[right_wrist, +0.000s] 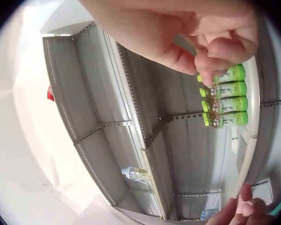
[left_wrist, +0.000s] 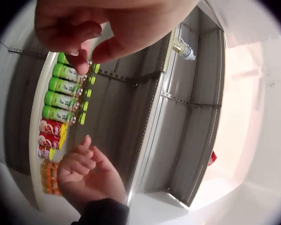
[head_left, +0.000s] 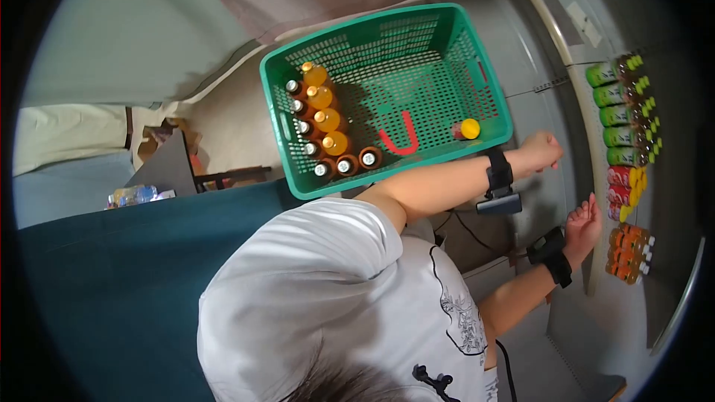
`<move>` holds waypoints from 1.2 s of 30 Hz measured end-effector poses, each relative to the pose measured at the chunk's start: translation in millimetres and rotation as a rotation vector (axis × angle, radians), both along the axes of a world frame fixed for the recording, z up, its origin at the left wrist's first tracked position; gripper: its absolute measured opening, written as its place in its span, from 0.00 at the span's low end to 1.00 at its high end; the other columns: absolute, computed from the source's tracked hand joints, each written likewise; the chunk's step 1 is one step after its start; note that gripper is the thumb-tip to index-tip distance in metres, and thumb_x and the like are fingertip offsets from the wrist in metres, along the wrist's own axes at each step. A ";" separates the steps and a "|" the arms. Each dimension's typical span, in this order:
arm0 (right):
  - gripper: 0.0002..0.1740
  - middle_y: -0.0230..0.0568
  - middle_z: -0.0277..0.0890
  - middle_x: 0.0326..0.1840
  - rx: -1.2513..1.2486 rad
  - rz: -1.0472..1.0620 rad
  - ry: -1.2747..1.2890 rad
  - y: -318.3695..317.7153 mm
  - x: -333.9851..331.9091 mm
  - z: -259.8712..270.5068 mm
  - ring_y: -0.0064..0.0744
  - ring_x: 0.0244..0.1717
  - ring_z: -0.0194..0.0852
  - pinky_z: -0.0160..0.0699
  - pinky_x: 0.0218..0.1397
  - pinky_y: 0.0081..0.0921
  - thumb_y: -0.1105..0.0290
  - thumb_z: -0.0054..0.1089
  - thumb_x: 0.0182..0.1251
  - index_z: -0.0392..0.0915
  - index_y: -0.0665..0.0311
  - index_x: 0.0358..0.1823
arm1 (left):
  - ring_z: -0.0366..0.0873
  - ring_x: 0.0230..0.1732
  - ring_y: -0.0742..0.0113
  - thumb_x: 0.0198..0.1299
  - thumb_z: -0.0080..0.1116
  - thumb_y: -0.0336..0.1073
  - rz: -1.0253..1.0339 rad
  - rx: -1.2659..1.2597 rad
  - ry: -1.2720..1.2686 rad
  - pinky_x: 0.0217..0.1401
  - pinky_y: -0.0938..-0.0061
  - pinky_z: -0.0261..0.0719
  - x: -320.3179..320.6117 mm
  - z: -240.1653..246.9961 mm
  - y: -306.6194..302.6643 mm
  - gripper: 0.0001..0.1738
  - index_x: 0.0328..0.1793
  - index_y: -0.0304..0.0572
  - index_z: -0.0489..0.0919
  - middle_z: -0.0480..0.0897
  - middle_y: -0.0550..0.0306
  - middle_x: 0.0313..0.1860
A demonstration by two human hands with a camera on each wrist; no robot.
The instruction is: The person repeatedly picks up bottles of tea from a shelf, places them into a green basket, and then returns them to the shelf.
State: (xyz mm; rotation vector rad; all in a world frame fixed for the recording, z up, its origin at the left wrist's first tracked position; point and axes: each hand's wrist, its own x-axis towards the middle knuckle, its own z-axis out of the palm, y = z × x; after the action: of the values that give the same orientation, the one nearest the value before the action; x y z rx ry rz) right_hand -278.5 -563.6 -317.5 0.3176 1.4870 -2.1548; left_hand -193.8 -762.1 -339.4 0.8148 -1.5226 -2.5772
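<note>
In the head view, my left hand [head_left: 540, 152] is held beside the green basket's right end, fingers loosely bent around nothing. Lower down, my right hand [head_left: 583, 227] is close to the shelf edge, its fingers partly curled and also holding nothing. Nearest to it stand red bottles with yellow caps [head_left: 620, 192] and orange drink bottles with white caps [head_left: 628, 253]. A row of green-labelled bottles [head_left: 618, 115] occupies the shelf further up. Inside the green basket [head_left: 380, 21] are orange-yellow bottles [head_left: 326, 119], brown bottles with white caps [head_left: 346, 164] and a yellow-capped bottle [head_left: 468, 129] lying alone.
The shelf's pale front edge [head_left: 596, 179] runs alongside both hands. A clear bottle [left_wrist: 183, 48] lies on another shelf level. Behind the person are a teal cloth [head_left: 149, 283] and a dark table [head_left: 167, 160] with packages. A cable [head_left: 477, 234] hangs below the left forearm.
</note>
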 end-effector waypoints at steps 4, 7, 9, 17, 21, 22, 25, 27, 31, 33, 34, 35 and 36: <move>0.14 0.28 0.64 0.21 0.146 0.096 -0.092 -48.2 -21.3 -52.1 0.18 0.16 0.54 0.56 0.20 0.15 0.65 0.43 0.62 0.67 0.64 0.45 | 0.68 0.16 0.75 0.46 0.53 0.35 0.179 0.080 -0.052 0.13 0.81 0.63 6.5 -32.4 -48.6 0.07 0.27 0.39 0.75 0.76 0.59 0.18; 0.15 0.29 0.64 0.21 0.218 0.259 -0.171 -85.2 -18.8 -101.8 0.18 0.18 0.58 0.58 0.20 0.14 0.64 0.45 0.60 0.67 0.64 0.46 | 0.71 0.18 0.73 0.46 0.53 0.35 0.260 0.075 -0.134 0.13 0.79 0.63 28.8 -71.4 -81.6 0.08 0.27 0.37 0.75 0.77 0.57 0.19; 0.15 0.29 0.65 0.21 0.202 0.398 -0.235 -108.8 -15.0 -115.1 0.18 0.18 0.59 0.59 0.20 0.14 0.64 0.46 0.60 0.67 0.64 0.45 | 0.73 0.20 0.71 0.45 0.54 0.35 0.333 -0.006 -0.258 0.14 0.77 0.66 51.5 -111.1 -102.4 0.09 0.27 0.35 0.75 0.77 0.55 0.21; 0.14 0.33 0.68 0.21 0.381 0.916 -0.333 -225.4 35.6 -170.2 0.19 0.18 0.63 0.62 0.18 0.14 0.62 0.48 0.56 0.69 0.63 0.39 | 0.80 0.32 0.67 0.49 0.52 0.39 -0.039 -0.430 -0.957 0.29 0.72 0.76 218.2 -175.3 -177.9 0.11 0.34 0.41 0.79 0.81 0.55 0.28; 0.12 0.40 0.68 0.20 0.646 1.080 -0.341 -270.3 77.2 -218.2 0.28 0.16 0.65 0.66 0.18 0.24 0.63 0.45 0.56 0.65 0.64 0.35 | 0.79 0.37 0.62 0.48 0.50 0.38 -0.388 -0.656 -1.138 0.39 0.72 0.75 293.6 -248.8 -173.7 0.13 0.35 0.40 0.80 0.81 0.53 0.32; 0.12 0.41 0.69 0.20 0.692 1.150 -0.301 -278.4 90.3 -223.6 0.29 0.16 0.65 0.66 0.19 0.26 0.63 0.45 0.55 0.65 0.64 0.35 | 0.79 0.37 0.61 0.47 0.51 0.37 -0.557 -0.823 -1.090 0.38 0.71 0.75 304.4 -262.2 -166.6 0.12 0.33 0.39 0.80 0.81 0.51 0.31; 0.13 0.43 0.69 0.21 0.847 1.326 -0.159 -292.3 130.1 -223.9 0.30 0.16 0.67 0.64 0.16 0.27 0.65 0.46 0.53 0.65 0.67 0.36 | 0.79 0.37 0.58 0.45 0.53 0.36 0.035 -0.233 -1.168 0.38 0.71 0.75 299.8 -196.8 -144.9 0.12 0.31 0.37 0.80 0.80 0.48 0.30; 0.12 0.41 0.70 0.21 0.907 1.436 -0.138 -294.6 147.1 -238.1 0.29 0.17 0.68 0.66 0.18 0.25 0.64 0.47 0.54 0.66 0.65 0.36 | 0.79 0.38 0.56 0.45 0.54 0.35 -0.049 -0.300 -1.077 0.38 0.70 0.75 298.0 -190.6 -135.1 0.11 0.31 0.36 0.81 0.80 0.45 0.31; 0.14 0.42 0.71 0.22 0.986 1.622 -0.045 -299.0 166.3 -246.8 0.29 0.15 0.69 0.66 0.14 0.24 0.63 0.46 0.54 0.67 0.66 0.37 | 0.77 0.43 0.55 0.44 0.58 0.36 -0.164 -0.425 -1.142 0.41 0.70 0.74 298.5 -215.4 -124.7 0.15 0.36 0.33 0.79 0.79 0.43 0.37; 0.16 0.40 0.71 0.23 1.054 1.750 0.028 -300.3 173.9 -249.9 0.27 0.16 0.69 0.70 0.17 0.23 0.61 0.47 0.55 0.66 0.63 0.41 | 0.78 0.38 0.56 0.44 0.56 0.33 -0.266 -0.539 -1.102 0.36 0.70 0.74 307.8 -287.0 -115.2 0.11 0.34 0.36 0.80 0.80 0.46 0.33; 0.16 0.40 0.71 0.23 1.056 1.746 0.014 -298.2 178.4 -252.5 0.27 0.16 0.69 0.70 0.17 0.23 0.61 0.47 0.55 0.66 0.63 0.41 | 0.79 0.33 0.57 0.44 0.55 0.31 -0.360 -0.657 -1.055 0.32 0.70 0.74 311.2 -313.4 -111.8 0.08 0.32 0.40 0.81 0.80 0.49 0.30; 0.16 0.40 0.71 0.23 1.040 1.803 -0.009 -295.9 182.2 -257.3 0.27 0.16 0.68 0.70 0.17 0.23 0.61 0.47 0.56 0.66 0.63 0.41 | 0.79 0.32 0.58 0.50 0.50 0.32 -0.283 -0.455 -1.080 0.31 0.71 0.74 295.4 -257.7 -115.5 0.10 0.36 0.41 0.80 0.81 0.51 0.30; 0.16 0.41 0.71 0.23 1.024 1.861 -0.031 -294.2 185.0 -263.7 0.26 0.15 0.68 0.70 0.17 0.22 0.61 0.47 0.56 0.66 0.63 0.41 | 0.79 0.32 0.58 0.50 0.50 0.32 -0.294 -0.451 -1.079 0.31 0.71 0.74 288.9 -230.7 -117.5 0.10 0.36 0.41 0.80 0.81 0.51 0.30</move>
State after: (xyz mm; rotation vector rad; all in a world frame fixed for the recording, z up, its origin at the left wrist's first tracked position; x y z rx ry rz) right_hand -93.5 -857.8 -581.1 -0.5506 1.5348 0.0834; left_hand 95.1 -879.5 -570.2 2.2079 -2.4464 -1.7546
